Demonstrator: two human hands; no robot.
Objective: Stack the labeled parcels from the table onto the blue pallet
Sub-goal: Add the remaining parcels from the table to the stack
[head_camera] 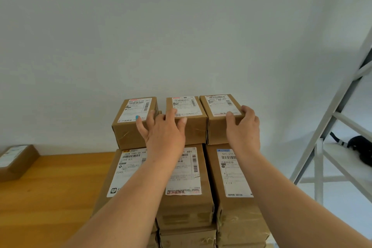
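Three small labeled parcels sit side by side on top of a stack of larger labeled parcels (184, 183). My left hand (164, 133) lies with its fingers spread: some rest on the near top edge of the middle small parcel (188, 106), others touch the left small parcel (128, 125). My right hand (243, 127) grips the near right corner of the right small parcel (218, 104), thumb on top and fingers round its side. The blue pallet is out of view under the stack.
A wooden table (50, 187) lies to the left with one labeled parcel (16, 161) at its far left edge. A white metal shelf frame (332, 127) stands to the right, with a black object (360, 147) on its shelf. A plain wall is behind the stack.
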